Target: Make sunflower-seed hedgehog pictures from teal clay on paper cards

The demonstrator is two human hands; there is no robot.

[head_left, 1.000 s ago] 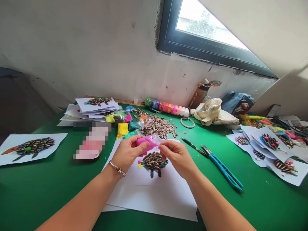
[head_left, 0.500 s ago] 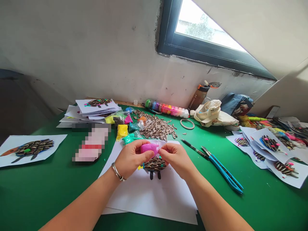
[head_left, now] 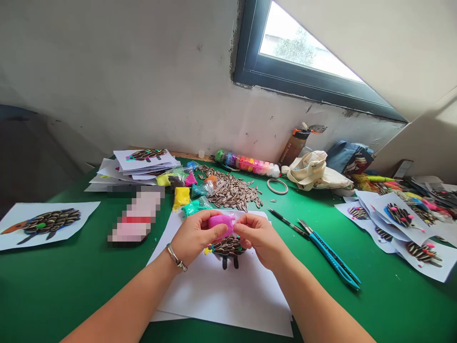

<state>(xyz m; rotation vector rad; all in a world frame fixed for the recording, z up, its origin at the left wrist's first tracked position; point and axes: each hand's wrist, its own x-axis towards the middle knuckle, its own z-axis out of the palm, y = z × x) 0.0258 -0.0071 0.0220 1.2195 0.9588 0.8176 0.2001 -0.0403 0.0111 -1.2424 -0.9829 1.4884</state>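
My left hand (head_left: pixel 194 237) is closed round a small bag of pink modelling clay (head_left: pixel 220 223), thumb in front and fingers behind. At the bag's right end, my right hand (head_left: pixel 260 237) pinches its edge between thumb and forefinger. Just beneath the hands is a sheep-like picture made of sunflower seeds (head_left: pixel 228 247), with black clay legs and a yellow and blue clay part at its left; my hands and the bag cover its upper part. That picture lies on white paper sheets (head_left: pixel 224 300).
Behind the paper are bags of coloured clay (head_left: pixel 181 196) and a heap of sunflower seeds (head_left: pixel 241 190). A black pen (head_left: pixel 287 221) and a blue cutter (head_left: pixel 332 257) lie to the right. Finished seed pictures (head_left: pixel 53 224) sit at both sides; a bottle (head_left: pixel 294 145) stands by the wall.
The clear plastic that stretched over the pink clay's right side shows less now. My right fingertips have shifted slightly at the bag's end; my left hand keeps its hold.
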